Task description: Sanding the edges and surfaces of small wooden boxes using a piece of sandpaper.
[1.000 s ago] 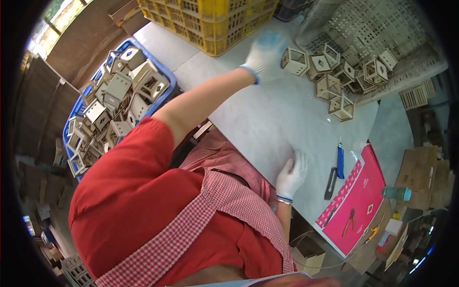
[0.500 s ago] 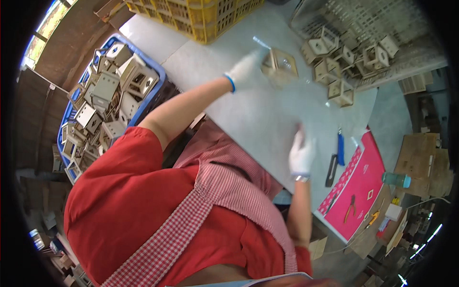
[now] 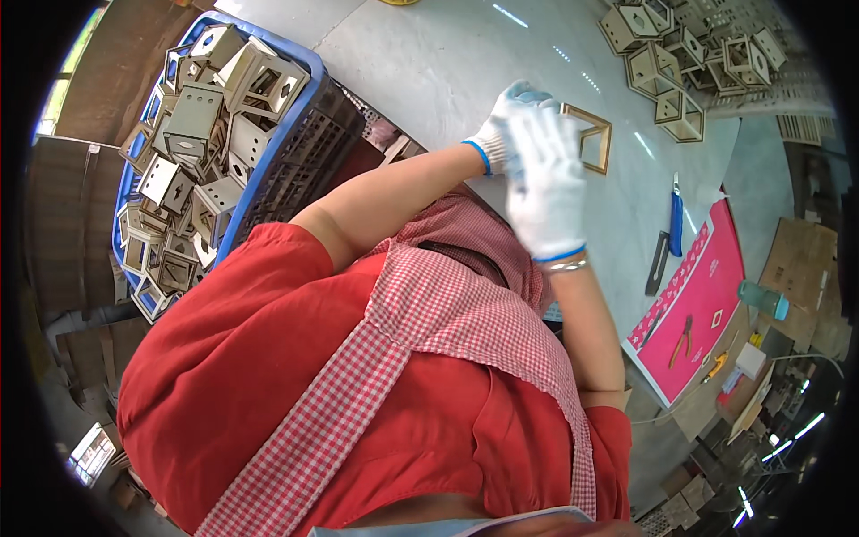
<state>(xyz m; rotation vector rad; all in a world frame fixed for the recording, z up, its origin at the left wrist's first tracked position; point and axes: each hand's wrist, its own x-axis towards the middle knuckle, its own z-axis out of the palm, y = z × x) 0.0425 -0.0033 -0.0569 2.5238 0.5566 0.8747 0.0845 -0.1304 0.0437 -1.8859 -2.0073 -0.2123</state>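
1. Box (image 3: pixel 594 131), wooden and open-sided, is on the near side of the grey worktop (image 3: pixel 429 54), around the middle of its length. A glove hides its left part. Whether it rests on the surface or is lifted, I cannot tell.
2. The left hand (image 3: pixel 501 125), gloved in white with a blue cuff, reaches in from the left, fingers bent beside the box. Whether they grip it is hidden.
3. The right hand (image 3: pixel 546 183), gloved alike, crosses in front of the left, fingers toward the far edge and slightly blurred. Its grip also cannot be told.
4. Left of the worktop's near edge, a blue crate (image 3: pixel 315 72) is heaped with similar boxes. Toward the far right corner, a pile (image 3: pixel 687 45) of them stands against a pale crate (image 3: pixel 787 97).
5. Toward the right end lie a blue-handled cutter (image 3: pixel 676 224), a dark strip (image 3: pixel 658 264) beside it, and a pink sheet (image 3: pixel 702 291) with pliers (image 3: pixel 683 342) on it.
6. Possible trouble: if neither hand has firm hold, a bump from the crossing fingers could tip or slide the box. Pressing its thin bars unevenly might loosen a joint. A wide sweep rightward could meet the cutter.
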